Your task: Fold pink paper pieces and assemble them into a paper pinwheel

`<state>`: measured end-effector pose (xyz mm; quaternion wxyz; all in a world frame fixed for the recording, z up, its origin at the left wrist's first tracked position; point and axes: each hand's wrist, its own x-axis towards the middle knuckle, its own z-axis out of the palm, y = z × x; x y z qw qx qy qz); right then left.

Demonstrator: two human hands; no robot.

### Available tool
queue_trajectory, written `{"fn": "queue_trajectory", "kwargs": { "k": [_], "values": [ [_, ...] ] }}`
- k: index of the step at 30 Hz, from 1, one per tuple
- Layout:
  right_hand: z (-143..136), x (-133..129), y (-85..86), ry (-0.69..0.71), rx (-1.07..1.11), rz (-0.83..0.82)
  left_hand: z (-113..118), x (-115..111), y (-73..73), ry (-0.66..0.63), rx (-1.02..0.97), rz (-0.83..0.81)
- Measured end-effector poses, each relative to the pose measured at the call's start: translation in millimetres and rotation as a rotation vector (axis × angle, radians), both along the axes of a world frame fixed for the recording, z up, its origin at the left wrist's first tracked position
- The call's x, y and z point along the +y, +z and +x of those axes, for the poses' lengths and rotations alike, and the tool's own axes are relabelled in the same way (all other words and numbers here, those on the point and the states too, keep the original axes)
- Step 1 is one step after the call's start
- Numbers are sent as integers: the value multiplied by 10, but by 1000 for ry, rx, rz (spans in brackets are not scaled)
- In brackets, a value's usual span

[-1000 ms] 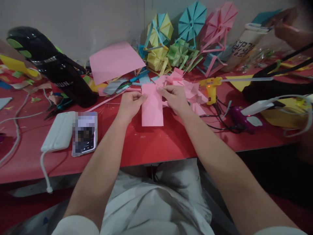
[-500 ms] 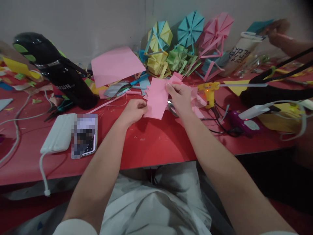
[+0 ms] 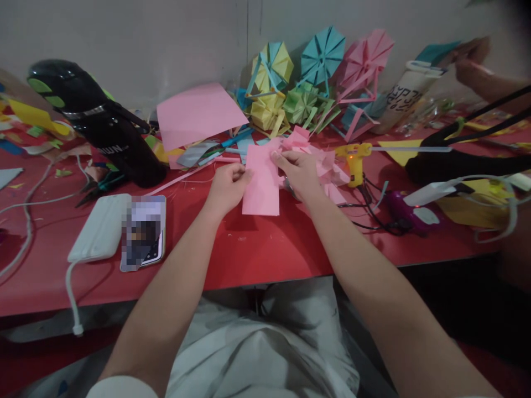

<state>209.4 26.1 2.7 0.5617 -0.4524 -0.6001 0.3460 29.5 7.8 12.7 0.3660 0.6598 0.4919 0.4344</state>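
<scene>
While my left hand (image 3: pixel 227 185) and right hand (image 3: pixel 299 171) both pinch the folded pink paper strip (image 3: pixel 262 179), many finished paper pinwheels (image 3: pixel 321 52) already stand behind, so this one looks barely begun.

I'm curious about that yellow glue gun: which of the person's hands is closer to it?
The right hand. It sits just left of the yellow glue gun, gripping the pink paper. The left hand holds the paper's far edge, farther away.
</scene>
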Motion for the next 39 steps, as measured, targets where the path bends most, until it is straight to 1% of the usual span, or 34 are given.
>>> {"fn": "queue_trajectory", "kwargs": {
  "k": [3,7,9,15,20,23,25,27,29,31,34,36,39],
  "values": [
    [-36,-11,-15,40,67,-29,-24,31,-25,54,37,12],
    [-83,-74,-7,166,137,-125,-38,33,-14,92,29,54],
    [-93,-113,8,208,132,-176,-34,30,-3,97,-4,55],
    [-78,-148,41,244,150,-242,-39,44,-8,77,-137,57],
    [-69,-130,17,293,131,-223,-50,57,-25,57,-241,-12],
    [-64,-109,-17,318,184,-233,-45,41,-5,12,-283,-95],
    [-60,-94,-34,313,219,-250,-45,29,11,5,-295,-140],
    [-56,-81,-42,285,212,-234,-51,23,22,20,-312,-137],
    [-54,-70,-43,248,168,-194,-63,26,28,34,-313,-93],
    [-50,-63,-39,224,111,-162,-74,34,28,34,-265,-31],
    [-39,-67,-23,219,73,-138,-77,48,19,37,-225,14],
    [-28,-79,-6,219,62,-120,-66,52,15,41,-300,-32],
    [-16,-99,17,208,25,-76,-44,40,43,69,-450,-167]
  ]
}}
